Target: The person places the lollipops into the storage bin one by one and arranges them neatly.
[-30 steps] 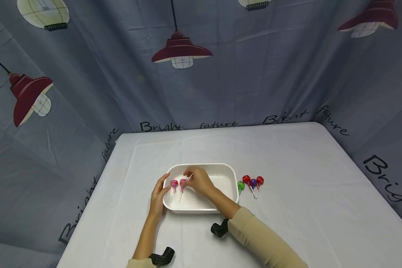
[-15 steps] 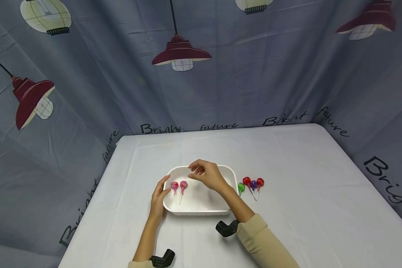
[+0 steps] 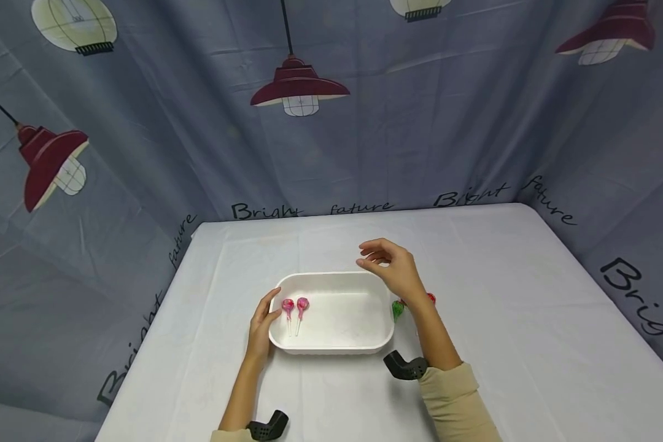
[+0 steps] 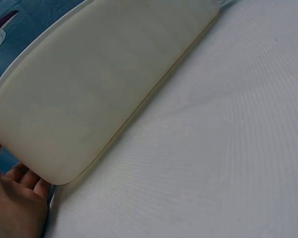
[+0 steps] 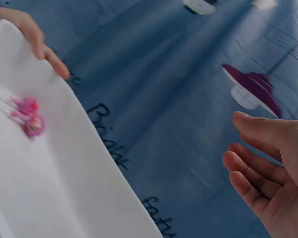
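A white rectangular tray [image 3: 342, 313] sits on the table, and its near side wall [image 4: 94, 89] fills much of the left wrist view. My left hand [image 3: 262, 325] grips the tray's left end, thumb at the rim and fingers along the outside. Two pink-wrapped lollipops, one on the left [image 3: 288, 305] and one on the right [image 3: 302, 304], lie side by side in the tray's left part. Above the tray's back right corner, my right hand [image 3: 395, 270] is raised with loosely bent fingers and nothing in them. Its thumb and fingertips are apart in the right wrist view.
Right of the tray lies a green lollipop [image 3: 398, 309]. A red lollipop [image 3: 431, 298] peeks out beside my right forearm, which hides most of that group. White cloth [image 3: 530, 319] covers the table. A grey curtain [image 3: 420, 135] with printed lamps hangs behind it.
My right hand has let go of the right pink lollipop, risen out of the tray and moved right and back. The left hand and the tray stay in place.
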Tool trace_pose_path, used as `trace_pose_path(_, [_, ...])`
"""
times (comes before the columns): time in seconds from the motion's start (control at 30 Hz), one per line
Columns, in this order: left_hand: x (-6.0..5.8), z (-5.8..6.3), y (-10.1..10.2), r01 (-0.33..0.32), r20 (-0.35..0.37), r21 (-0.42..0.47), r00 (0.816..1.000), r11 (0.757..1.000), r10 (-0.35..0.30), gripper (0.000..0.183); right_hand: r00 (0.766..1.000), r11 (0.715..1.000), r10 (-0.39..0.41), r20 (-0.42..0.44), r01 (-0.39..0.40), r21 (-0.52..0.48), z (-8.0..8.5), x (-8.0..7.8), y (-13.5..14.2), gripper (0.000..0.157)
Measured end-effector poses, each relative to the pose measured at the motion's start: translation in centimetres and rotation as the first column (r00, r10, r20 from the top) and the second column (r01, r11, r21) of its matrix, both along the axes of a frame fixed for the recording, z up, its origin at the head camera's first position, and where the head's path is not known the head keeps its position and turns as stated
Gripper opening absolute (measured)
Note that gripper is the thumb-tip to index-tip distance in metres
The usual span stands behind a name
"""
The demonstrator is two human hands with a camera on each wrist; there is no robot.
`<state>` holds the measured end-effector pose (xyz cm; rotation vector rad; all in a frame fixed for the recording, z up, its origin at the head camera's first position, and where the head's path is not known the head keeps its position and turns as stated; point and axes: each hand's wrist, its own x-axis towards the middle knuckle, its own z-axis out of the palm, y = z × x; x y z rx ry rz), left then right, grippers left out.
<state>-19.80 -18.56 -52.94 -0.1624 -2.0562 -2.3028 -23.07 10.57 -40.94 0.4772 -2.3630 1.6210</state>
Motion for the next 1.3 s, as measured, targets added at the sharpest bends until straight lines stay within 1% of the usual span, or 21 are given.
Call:
trace_pose_path(0.03, [0.2,0.4,0.1,0.003,-0.001,-0.006,1.000,1.000,-0.003,0.045,1.000,1.000,-0.015,-0.004,0.015,-0.006,0.5,0.4,0.5,0.033])
trace_pose_path(0.07, [0.3,0.9,0.1,0.003,0.002,-0.014,1.000,1.000,-0.003,0.045,0.999,0.999,-0.039,-0.020,0.039,-0.001,-1.1,-0.7,1.5,0.033])
trace_pose_path(0.1, [0.4,1.2,0.2,0.002,0.005,-0.021,1.000,1.000,-0.002,0.045,0.998,0.999,-0.053,-0.016,0.053,-0.009,-1.2,-0.7,2.1,0.034])
trace_pose_path(0.13, [0.6,1.5,0.3,0.001,0.006,-0.030,1.000,1.000,-0.001,0.045,0.999,0.998,-0.046,-0.019,0.045,-0.046,-1.5,-0.7,2.9,0.033])
trace_pose_path(0.2, [0.4,1.2,0.2,-0.001,0.003,-0.029,1.000,1.000,0.001,0.045,0.995,0.995,-0.089,-0.051,0.087,-0.047,-5.1,-2.7,5.0,0.034])
trace_pose_path(0.27, [0.1,0.6,0.0,-0.008,-0.001,-0.020,1.000,1.000,0.008,0.044,0.989,0.990,-0.132,-0.065,0.129,-0.054,-9.6,-5.2,7.4,0.037])
trace_pose_path(0.3, [0.0,0.2,-0.1,-0.010,-0.005,-0.015,1.000,1.000,0.010,0.044,0.987,0.987,-0.150,-0.053,0.146,-0.065,-10.0,-5.0,8.0,0.038])
trace_pose_path(0.33, [-0.2,-0.2,-0.2,-0.010,-0.009,-0.008,1.000,1.000,0.010,0.043,0.983,0.983,-0.175,-0.056,0.171,-0.069,-11.9,-6.0,9.0,0.039])
trace_pose_path(0.37, [-0.3,-0.6,-0.2,-0.010,-0.014,0.001,1.000,1.000,0.010,0.043,0.982,0.980,-0.187,-0.036,0.184,-0.077,-12.6,-6.1,9.7,0.039])
trace_pose_path(0.43, [-0.4,-0.8,-0.2,-0.012,-0.021,0.009,1.000,1.000,0.012,0.043,0.974,0.971,-0.227,0.005,0.226,-0.080,-13.6,-5.9,10.9,0.040])
trace_pose_path(0.5, [-0.4,-0.9,-0.2,-0.013,-0.021,0.009,1.000,1.000,0.013,0.042,0.966,0.962,-0.258,0.030,0.259,-0.084,-14.2,-5.4,11.8,0.040])
trace_pose_path(0.57, [-0.4,-0.8,-0.2,-0.017,-0.019,0.006,1.000,1.000,0.018,0.042,0.959,0.955,-0.278,0.053,0.281,-0.089,-14.3,-4.6,12.3,0.040])
trace_pose_path(0.6, [-0.4,-0.8,-0.2,-0.021,-0.016,0.003,1.000,1.000,0.021,0.042,0.947,0.946,-0.317,0.053,0.320,-0.058,-15.4,-5.0,12.8,0.043])
trace_pose_path(0.73, [-0.4,-0.5,-0.2,-0.020,0.002,-0.002,1.000,1.000,0.020,0.042,0.939,0.942,-0.330,0.101,0.335,-0.038,-14.4,-2.9,13.2,0.050])
trace_pose_path(0.8, [-0.2,-0.1,-0.2,-0.014,0.010,-0.010,1.000,1.000,0.014,0.043,0.935,0.943,-0.331,0.130,0.333,0.000,-13.4,-1.8,13.1,0.055])
trace_pose_path(0.87, [0.0,0.5,-0.1,-0.009,0.011,-0.026,1.000,1.000,0.009,0.043,0.935,0.950,-0.313,0.166,0.311,0.039,-12.1,-0.5,12.9,0.058])
trace_pose_path(0.93, [0.4,1.2,0.1,-0.006,0.015,-0.041,1.000,0.999,0.007,0.044,0.931,0.954,-0.298,0.209,0.291,0.067,-10.9,0.5,12.6,0.057])
trace_pose_path(1.03, [0.7,1.9,0.3,-0.006,0.015,-0.052,1.000,0.999,0.007,0.044,0.924,0.962,-0.271,0.270,0.254,0.097,-9.6,1.7,12.2,0.049])
trace_pose_path(1.13, [0.7,1.7,0.2,-0.005,0.014,-0.042,1.000,0.999,0.006,0.044,0.919,0.966,-0.255,0.301,0.228,0.123,-9.4,2.1,12.3,0.043])
trace_pose_path(1.2, [0.4,1.1,0.1,-0.003,0.012,-0.029,1.000,1.000,0.003,0.044,0.925,0.971,-0.227,0.305,0.193,0.137,-9.7,2.2,12.5,0.044])
trace_pose_path(1.3, [0.0,0.0,-0.1,0.000,0.015,-0.013,1.000,1.000,0.000,0.044,0.929,0.976,-0.203,0.308,0.168,0.137,-10.3,2.2,12.7,0.046])
